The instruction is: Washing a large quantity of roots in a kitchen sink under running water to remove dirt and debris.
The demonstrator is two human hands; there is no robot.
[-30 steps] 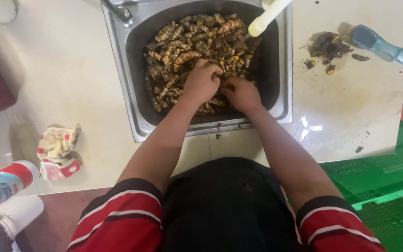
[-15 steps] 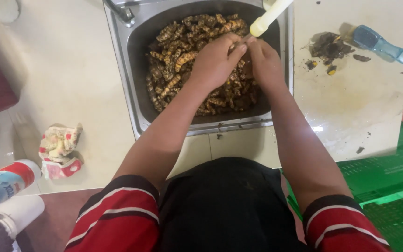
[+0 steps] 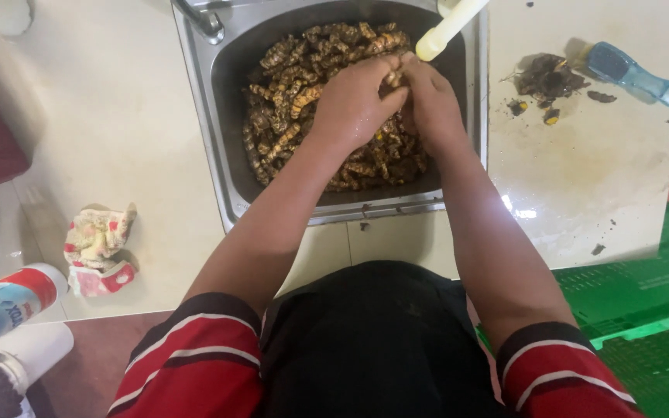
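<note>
Both hands meet over a steel sink (image 3: 199, 101) heaped with muddy brown roots (image 3: 296, 85): the left hand (image 3: 358, 101) and the right hand (image 3: 431, 104) press together, fingers closed around a small root piece (image 3: 393, 77) held just above the pile, under a pale yellow tap spout (image 3: 451, 29). On the pale counter (image 3: 118, 139) to the right lie a blue brush (image 3: 636, 76) and dark scraps (image 3: 547, 77), while to the left a crumpled red-and-white cloth (image 3: 98, 248) sits near, with bottles (image 3: 9, 302) at the near left edge.
</note>
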